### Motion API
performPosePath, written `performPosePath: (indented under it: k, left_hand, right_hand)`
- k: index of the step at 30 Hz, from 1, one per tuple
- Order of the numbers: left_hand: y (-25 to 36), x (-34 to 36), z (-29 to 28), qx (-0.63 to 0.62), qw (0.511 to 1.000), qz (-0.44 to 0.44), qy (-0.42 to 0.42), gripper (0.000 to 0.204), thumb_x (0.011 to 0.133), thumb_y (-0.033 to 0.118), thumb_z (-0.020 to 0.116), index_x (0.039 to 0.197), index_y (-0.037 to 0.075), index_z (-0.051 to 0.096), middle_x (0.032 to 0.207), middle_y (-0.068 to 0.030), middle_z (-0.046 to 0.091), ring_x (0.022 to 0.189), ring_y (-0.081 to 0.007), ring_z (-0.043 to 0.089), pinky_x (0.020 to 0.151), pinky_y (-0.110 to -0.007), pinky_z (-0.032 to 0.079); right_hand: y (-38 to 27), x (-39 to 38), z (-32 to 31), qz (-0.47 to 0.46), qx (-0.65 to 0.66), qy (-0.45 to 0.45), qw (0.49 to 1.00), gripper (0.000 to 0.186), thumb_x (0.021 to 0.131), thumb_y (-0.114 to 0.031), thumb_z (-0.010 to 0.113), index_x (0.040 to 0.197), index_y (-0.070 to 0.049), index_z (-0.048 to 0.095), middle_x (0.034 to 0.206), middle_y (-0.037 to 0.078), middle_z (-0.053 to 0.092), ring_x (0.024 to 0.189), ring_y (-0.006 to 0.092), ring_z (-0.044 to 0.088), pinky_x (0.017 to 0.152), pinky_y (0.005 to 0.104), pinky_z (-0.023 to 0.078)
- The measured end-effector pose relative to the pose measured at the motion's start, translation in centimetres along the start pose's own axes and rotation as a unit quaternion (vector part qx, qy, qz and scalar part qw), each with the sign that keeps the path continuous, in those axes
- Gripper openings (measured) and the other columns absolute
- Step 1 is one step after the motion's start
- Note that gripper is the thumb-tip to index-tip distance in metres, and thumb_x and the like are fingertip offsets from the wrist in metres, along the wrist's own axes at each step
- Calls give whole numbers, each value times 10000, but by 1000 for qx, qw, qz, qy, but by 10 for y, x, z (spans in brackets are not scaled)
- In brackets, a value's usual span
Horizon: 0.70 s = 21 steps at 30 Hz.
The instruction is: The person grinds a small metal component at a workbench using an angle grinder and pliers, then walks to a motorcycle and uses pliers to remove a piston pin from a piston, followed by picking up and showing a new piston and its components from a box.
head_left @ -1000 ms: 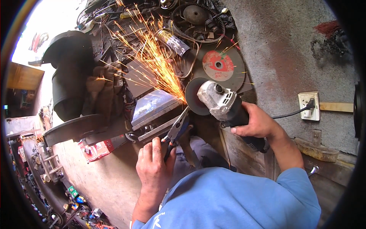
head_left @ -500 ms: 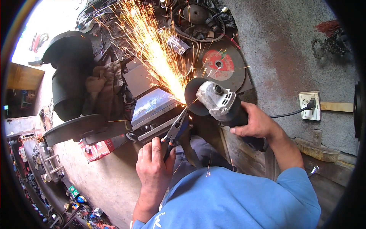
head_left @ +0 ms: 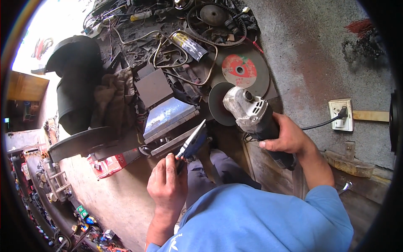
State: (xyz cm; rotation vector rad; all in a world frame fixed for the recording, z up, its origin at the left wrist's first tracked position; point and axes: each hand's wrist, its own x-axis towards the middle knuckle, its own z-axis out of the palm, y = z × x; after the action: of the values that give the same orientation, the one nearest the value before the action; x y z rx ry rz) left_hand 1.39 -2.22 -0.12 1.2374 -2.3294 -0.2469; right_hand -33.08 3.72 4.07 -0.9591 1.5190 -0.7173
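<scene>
My left hand (head_left: 167,182) is closed round the handles of a pair of pliers (head_left: 194,137), whose long jaws point up and away, seen nearly edge-on. Whether the jaws hold anything is too small to tell. In my right hand (head_left: 289,136) is an angle grinder (head_left: 252,113) with a grey metal head and a black body. Its dark disc (head_left: 219,104) faces left, apart from the pliers' tip, with no sparks around it. Just left of the pliers stands a metal block with a shiny, bluish sloped face (head_left: 168,115).
A large cutting disc with a red label (head_left: 252,77) lies beyond the grinder. Left stands a big black flanged cylinder (head_left: 77,96) beside a brown cloth (head_left: 117,96). A spray can (head_left: 189,46) rests among clutter. The grinder's cord (head_left: 321,125) runs to a wall socket (head_left: 341,114).
The spark stream has stopped. My right hand has drawn the grinder slightly right, away from the pliers. My left hand has turned the pliers onto their edge and moved slightly left.
</scene>
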Motion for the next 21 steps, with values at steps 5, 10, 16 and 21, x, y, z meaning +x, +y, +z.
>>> performPosePath:
  k: [5, 10, 16, 21]
  left_hand:
    - [-6, 2, -8, 24, 998, 32, -43, 418, 820, 133, 794, 1197, -5, 676, 969, -122, 668, 755, -257, 661, 625, -350, 540]
    - [-8, 8, -9, 33, 997, 49, -48, 408, 816, 127, 787, 1190, 3, 677, 939, -111, 655, 719, -253, 642, 604, -351, 529]
    - [-4, 10, -14, 28, 996, 33, -71, 442, 813, 81, 809, 1212, -21, 650, 930, -143, 659, 759, -296, 661, 639, -380, 550]
    - [-3, 12, -16, 21, 996, 35, -79, 427, 819, 80, 801, 1207, -17, 650, 909, -130, 658, 731, -284, 659, 610, -375, 541]
  right_hand:
    - [-9, -3, 4, 1, -18, -6, 1000, 683, 738, -223, 867, 1310, 32, 595, 1157, 98, 700, 1055, 155, 625, 980, 330, 497]
    - [-12, 0, 5, 6, -36, -10, 999, 668, 743, -220, 862, 1302, 36, 598, 1138, 107, 712, 1041, 156, 636, 974, 332, 501]
    - [-15, 0, 7, 11, -63, -17, 998, 662, 740, -212, 862, 1298, 32, 602, 1137, 110, 716, 1038, 162, 639, 974, 334, 501]
    - [-9, 3, 9, 10, -58, -12, 998, 664, 743, -210, 859, 1304, 32, 599, 1158, 110, 711, 1052, 165, 636, 977, 337, 499]
